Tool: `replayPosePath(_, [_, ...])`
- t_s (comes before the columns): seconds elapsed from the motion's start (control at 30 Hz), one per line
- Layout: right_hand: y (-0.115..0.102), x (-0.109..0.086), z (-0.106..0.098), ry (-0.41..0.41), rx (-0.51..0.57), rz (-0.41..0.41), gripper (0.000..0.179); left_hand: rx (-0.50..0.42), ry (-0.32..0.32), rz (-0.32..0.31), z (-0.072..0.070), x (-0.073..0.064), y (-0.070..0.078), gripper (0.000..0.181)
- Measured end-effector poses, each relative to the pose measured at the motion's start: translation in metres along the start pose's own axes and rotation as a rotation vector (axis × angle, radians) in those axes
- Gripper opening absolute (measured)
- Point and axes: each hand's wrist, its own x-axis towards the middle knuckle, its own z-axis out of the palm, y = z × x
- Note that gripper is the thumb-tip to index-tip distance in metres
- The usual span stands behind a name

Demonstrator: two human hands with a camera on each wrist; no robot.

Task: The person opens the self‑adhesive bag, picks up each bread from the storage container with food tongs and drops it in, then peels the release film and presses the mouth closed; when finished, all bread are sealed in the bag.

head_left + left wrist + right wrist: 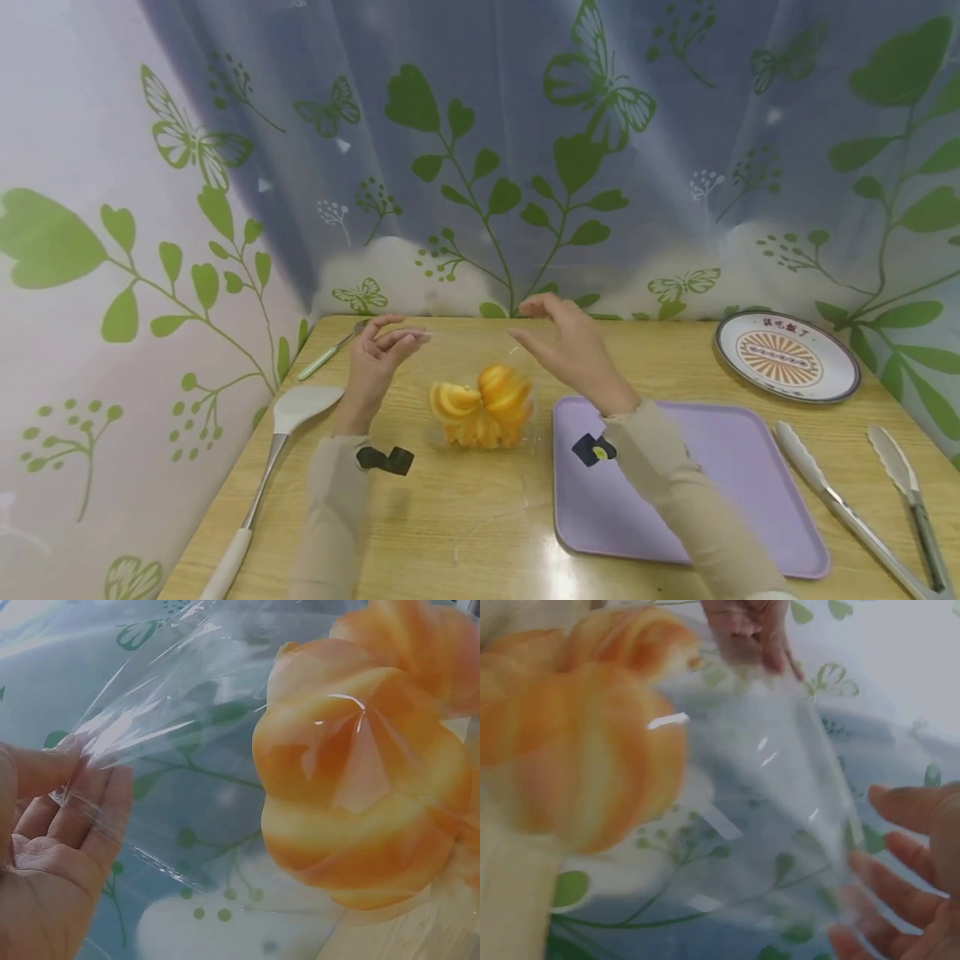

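Observation:
A clear plastic bag holds several golden, ridged bread rolls above the wooden table. My left hand pinches the bag's upper left edge between thumb and fingers, and the film stretches away from it in creases. On the other side, my right hand has its thumb and fingers spread apart. In the right wrist view its fingertips are right at the bag's edge, with the thumb standing off from the film. Through the clear film, the rolls show plainly.
Beside the bag lies a purple tray, under my right forearm. A patterned plate stands at the back right, with metal tongs in front. To the left are a white-headed spatula and a green-handled fork. A printed curtain hangs behind.

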Motion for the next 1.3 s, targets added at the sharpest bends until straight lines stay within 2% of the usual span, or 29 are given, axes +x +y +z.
replayPosePath(0.13, [-0.026, 0.014, 0.010, -0.076, -0.146, -0.112, 0.033, -0.049, -0.008, 0.026, 0.001, 0.000, -0.002, 0.031])
replayPosePath(0.23, [-0.041, 0.024, 0.024, -0.159, -0.220, -0.151, 0.034, -0.076, -0.006, 0.044, 0.002, -0.001, -0.006, 0.033])
replayPosePath(0.37, [-0.051, 0.033, 0.044, -0.249, -0.271, -0.114, 0.039, -0.080, -0.002, 0.067, 0.006, -0.002, -0.011, 0.031])
replayPosePath(0.47, [-0.052, 0.035, 0.054, -0.256, -0.302, -0.089, 0.034, -0.077, 0.012, 0.067, 0.011, -0.005, -0.014, 0.030])
replayPosePath(0.63, [-0.049, 0.036, 0.060, -0.262, -0.315, -0.053, 0.021, -0.006, 0.046, -0.006, 0.017, -0.010, -0.018, 0.029])
replayPosePath(0.77, [-0.047, 0.036, 0.055, -0.325, -0.284, 0.019, 0.018, 0.043, 0.042, -0.024, 0.019, -0.010, -0.021, 0.029])
replayPosePath(0.93, [-0.040, 0.034, 0.040, -0.384, -0.241, 0.098, 0.020, 0.026, -0.024, 0.001, 0.019, -0.007, -0.021, 0.029])
replayPosePath(1.1, [-0.025, 0.026, 0.023, -0.418, -0.193, 0.194, 0.018, -0.008, -0.018, 0.027, 0.017, -0.007, -0.020, 0.029])
replayPosePath(1.17, [-0.019, 0.022, 0.015, -0.419, -0.171, 0.213, 0.017, -0.011, -0.016, 0.033, 0.015, -0.007, -0.020, 0.029])
replayPosePath(1.3, [-0.006, 0.012, 0.002, -0.412, -0.132, 0.192, 0.016, -0.005, -0.008, 0.021, 0.012, -0.008, -0.020, 0.028])
